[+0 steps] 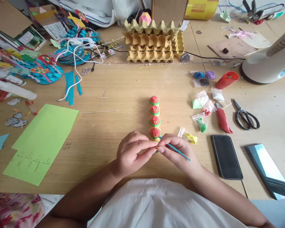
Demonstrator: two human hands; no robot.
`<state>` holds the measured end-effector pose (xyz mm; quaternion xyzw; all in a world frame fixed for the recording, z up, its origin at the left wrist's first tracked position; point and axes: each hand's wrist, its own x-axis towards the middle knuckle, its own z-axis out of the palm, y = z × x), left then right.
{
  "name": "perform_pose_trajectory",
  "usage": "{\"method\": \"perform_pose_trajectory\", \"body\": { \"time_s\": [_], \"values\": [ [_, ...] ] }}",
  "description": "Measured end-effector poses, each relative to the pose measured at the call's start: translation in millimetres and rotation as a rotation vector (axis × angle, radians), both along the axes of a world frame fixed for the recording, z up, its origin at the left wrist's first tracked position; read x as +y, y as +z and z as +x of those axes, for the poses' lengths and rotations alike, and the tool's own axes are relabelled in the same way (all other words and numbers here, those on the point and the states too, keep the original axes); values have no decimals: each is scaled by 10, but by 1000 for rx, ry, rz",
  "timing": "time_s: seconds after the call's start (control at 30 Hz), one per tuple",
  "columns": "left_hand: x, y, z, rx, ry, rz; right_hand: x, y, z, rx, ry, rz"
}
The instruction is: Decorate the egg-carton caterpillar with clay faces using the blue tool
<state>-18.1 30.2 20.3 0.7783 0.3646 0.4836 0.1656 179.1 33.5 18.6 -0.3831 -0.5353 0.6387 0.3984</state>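
Observation:
A strip of egg-carton cups [154, 121] runs away from me down the middle of the table. Each cup has a red top with a green band, and small yellow bits sit on several of them. At its near end, my left hand [133, 152] has thumb and forefinger pinched together; whatever is between them is too small to make out. My right hand [177, 148] meets it fingertip to fingertip, with a thin blue modelling tool [178, 151] held across its fingers. Both hands partly hide the nearest cup. Opened yellow clay [191, 138] lies right of the strip.
Clay bags, a red cup [227, 79], a red-handled cutter [223, 120], black scissors [245, 117] and two phones [226, 157] lie to the right. Left are green paper [46, 136] and a white cable [74, 74]. Egg cartons [149, 56] stand at the back.

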Motion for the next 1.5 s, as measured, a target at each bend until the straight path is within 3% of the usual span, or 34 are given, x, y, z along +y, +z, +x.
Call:
{"method": "perform_pose_trajectory", "body": {
  "time_s": [0.27, 0.97, 1.5],
  "values": [
    [13, 0, -12, -31, -80, -33, 15, -26, 30, 69, 50, -46],
    [-17, 35, -31, -16, -27, -21, -26, 0, -2, 98, 39, -88],
    [-8, 14, -53, -54, -121, -48, -23, 13, 4, 80, 43, -103]
  ]
}}
